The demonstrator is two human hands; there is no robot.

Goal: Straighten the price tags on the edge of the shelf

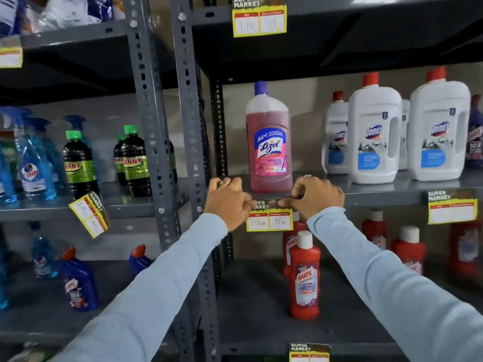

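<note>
Dim, even indoor light, deep shadow under the upper shelf (339, 48), wide-angle bend in the uprights (154, 126), motion blur at the edges, white jugs (439, 131) soft, centre sharper

1. Both hands are on the price tag (269, 220) at the shelf edge (379, 195), left hand (228, 198) pinching its top left corner, right hand (317, 195) its top right.
2. The tag hangs pretty much level, right under a pink cleaner bottle (268, 142).
3. At 9 o'clock another tag (89, 214) hangs badly crooked.
4. White jugs (375, 134) stand at 2 o'clock, red bottles (304, 278) at 6.
</note>
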